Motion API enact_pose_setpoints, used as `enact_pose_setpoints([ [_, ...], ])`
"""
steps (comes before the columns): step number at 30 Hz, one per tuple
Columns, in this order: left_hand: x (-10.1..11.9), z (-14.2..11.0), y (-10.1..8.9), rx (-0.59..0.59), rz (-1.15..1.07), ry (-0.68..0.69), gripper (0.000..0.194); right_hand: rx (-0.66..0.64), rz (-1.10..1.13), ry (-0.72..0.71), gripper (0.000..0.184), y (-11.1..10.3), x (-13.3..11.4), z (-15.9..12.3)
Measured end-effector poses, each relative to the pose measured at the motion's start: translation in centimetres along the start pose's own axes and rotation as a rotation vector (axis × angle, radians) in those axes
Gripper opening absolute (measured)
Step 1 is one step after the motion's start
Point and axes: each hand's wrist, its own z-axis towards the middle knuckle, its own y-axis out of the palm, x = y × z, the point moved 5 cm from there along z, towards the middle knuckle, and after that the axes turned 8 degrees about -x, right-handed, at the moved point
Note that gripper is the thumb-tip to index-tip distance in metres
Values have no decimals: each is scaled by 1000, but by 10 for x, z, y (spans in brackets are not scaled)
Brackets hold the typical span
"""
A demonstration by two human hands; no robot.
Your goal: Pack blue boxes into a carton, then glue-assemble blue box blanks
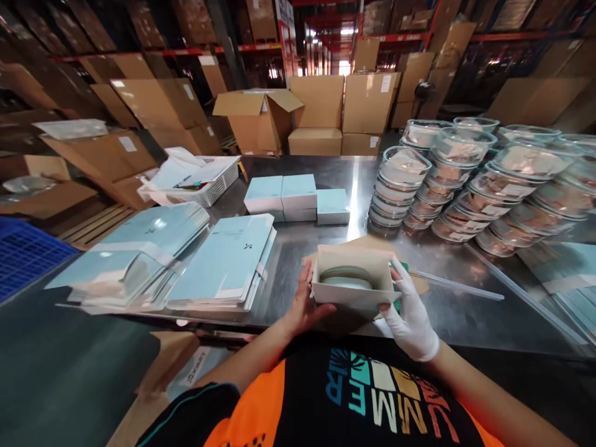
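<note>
An open white cardboard box (356,298) is held between my two hands above the front of the table. Inside it lies a round, pale-rimmed item (345,279); only its curved upper part shows. My bare left hand (302,305) grips the left side, its thumb along the front. My right hand (412,320), in a white glove whose bare fingertips show, holds the right side. Behind the box lie a brown cardboard piece (370,243) and something green (403,267), partly hidden by my right hand.
Flat light-blue cartons (218,261) are stacked left, beside another strapped stack (149,230). Closed light-blue boxes (298,189) stand at the back. Round clear containers (400,180) rise in stacks right. A white basket (200,180) holds papers. Clear strips (456,285) lie on the metal table (288,248).
</note>
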Motion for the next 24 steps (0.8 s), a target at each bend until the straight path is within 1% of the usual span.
enact_pose_setpoints([
  [2, 17, 6, -4, 32, 55, 124, 69, -7, 39, 25, 60, 10, -1, 7],
  [3, 25, 11, -3, 27, 82, 190, 59, -19, 79, 52, 61, 15, -1, 12],
  [5, 36, 18, -1, 25, 90, 281, 44, 7, 138, 177, 66, 21, 3, 22],
  [6, 37, 20, 0, 61, 62, 303, 44, 58, 144, 259, 62, 23, 6, 26],
  [7, 37, 21, -1, 118, 18, 324, 50, 130, 134, 332, 56, 24, 9, 28],
  [8, 35, 21, -2, 163, -24, 334, 60, 208, 117, 380, 50, 24, 11, 30],
  [9, 31, 20, -2, 173, -49, 326, 69, 273, 105, 397, 48, 23, 12, 31],
  [10, 27, 20, -1, 143, -50, 294, 75, 313, 109, 383, 49, 23, 12, 32],
  [12, 17, 21, 0, 6, 11, 175, 73, 324, 145, 311, 51, 17, 14, 36],
  [13, 14, 21, -2, -46, 46, 108, 69, 305, 147, 282, 50, 11, 16, 37],
  [14, 12, 21, -6, -51, 66, 58, 66, 275, 111, 266, 48, 3, 20, 39],
  [15, 12, 21, -13, -7, 70, 35, 65, 238, 24, 275, 46, -5, 26, 40],
  [16, 14, 21, -21, 66, 67, 33, 64, 185, -109, 322, 45, -14, 34, 40],
  [17, 17, 21, -29, 153, 62, 39, 64, 97, -267, 417, 45, -21, 46, 40],
  [19, 20, 22, -40, 298, 48, 35, 66, -184, -544, 689, 44, -27, 78, 33],
  [20, 21, 23, -43, 336, 34, 15, 69, -329, -616, 817, 42, -27, 93, 26],
  [21, 20, 25, -44, 354, 14, -11, 72, -440, -641, 912, 38, -26, 105, 19],
  [22, 18, 27, -43, 358, -10, -39, 74, -495, -631, 964, 34, -25, 114, 13],
  [23, 17, 28, -42, 359, -35, -61, 75, -489, -594, 983, 31, -25, 119, 9],
  [24, 17, 30, -41, 361, -60, -74, 74, -438, -531, 990, 31, -25, 122, 6],
])
